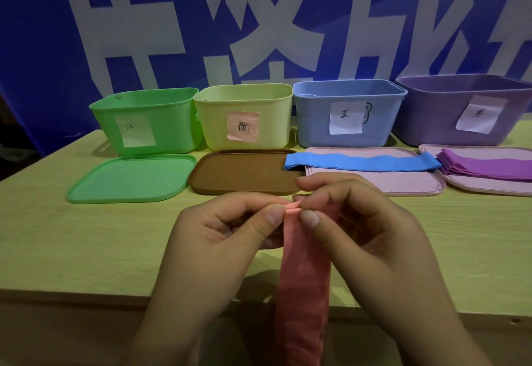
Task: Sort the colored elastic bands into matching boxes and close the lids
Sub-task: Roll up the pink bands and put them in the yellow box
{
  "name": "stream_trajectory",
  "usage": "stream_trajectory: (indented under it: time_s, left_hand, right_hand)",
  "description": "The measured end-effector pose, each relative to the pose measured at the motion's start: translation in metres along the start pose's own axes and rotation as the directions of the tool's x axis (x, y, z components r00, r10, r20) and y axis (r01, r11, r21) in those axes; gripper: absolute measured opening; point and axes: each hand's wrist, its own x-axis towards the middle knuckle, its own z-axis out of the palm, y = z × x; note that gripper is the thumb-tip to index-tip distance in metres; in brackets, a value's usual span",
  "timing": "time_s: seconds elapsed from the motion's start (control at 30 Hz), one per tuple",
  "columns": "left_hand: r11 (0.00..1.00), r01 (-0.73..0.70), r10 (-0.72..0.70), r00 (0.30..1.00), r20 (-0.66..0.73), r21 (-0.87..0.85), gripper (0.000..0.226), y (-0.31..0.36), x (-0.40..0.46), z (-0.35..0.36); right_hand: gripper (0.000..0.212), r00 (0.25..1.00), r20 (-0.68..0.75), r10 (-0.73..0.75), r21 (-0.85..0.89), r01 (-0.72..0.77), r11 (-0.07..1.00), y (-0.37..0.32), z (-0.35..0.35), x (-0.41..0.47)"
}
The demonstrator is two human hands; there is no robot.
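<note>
Head view: pink band hangs lengthwise toward the viewer, its top end pinched between both hands just above the near table edge. Left hand and right hand each nip that end between thumb and forefinger, the rest trailing down out of frame. Its likely box, the yellow-green box with a pink note, stands straight ahead, slightly left, so the left hand is nearer. Handwritten labels: blue box reads "蓝"; green box probably "绿"; purple box illegible. Blue band and purple bands lie on the pink lids. Green lid and brown lid lie flat.
</note>
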Motion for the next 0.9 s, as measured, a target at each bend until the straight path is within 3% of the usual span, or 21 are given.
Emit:
stream_trajectory:
  time_s: [0.27, 0.5, 0.6, 0.83, 0.9]
  left_hand:
    - [1.0, 0.003, -0.003, 1.0, -0.013, -0.013, 0.019, -0.001, 0.0, 0.0]
    - [0.997, -0.039, 0.035, 0.998, 0.059, 0.068, 0.008, 0.0, -0.003, -0.006]
    - [0.995, -0.042, 0.034, 0.995, 0.094, 0.088, 0.019, 0.001, -0.004, -0.01]
    - [0.976, -0.11, 0.103, 0.994, 0.046, 0.186, 0.019, -0.001, -0.005, -0.01]
    - [0.972, -0.131, 0.126, 0.991, 0.04, 0.194, 0.016, -0.001, -0.005, -0.011]
  right_hand:
    - [0.012, 1.0, -0.007, -0.013, -0.046, 0.013, 0.999, 0.002, 0.002, 0.0]
    - [0.009, 0.997, -0.014, -0.072, -0.078, 0.071, 0.994, 0.005, 0.003, 0.0]
    - [0.007, 0.995, -0.01, -0.096, -0.076, 0.095, 0.993, 0.006, 0.003, 0.0]
    - [0.008, 0.993, -0.004, -0.115, -0.088, 0.114, 0.99, 0.005, 0.003, -0.001]
    - [0.009, 0.996, -0.026, -0.08, -0.022, 0.079, 0.997, 0.004, 0.001, -0.001]
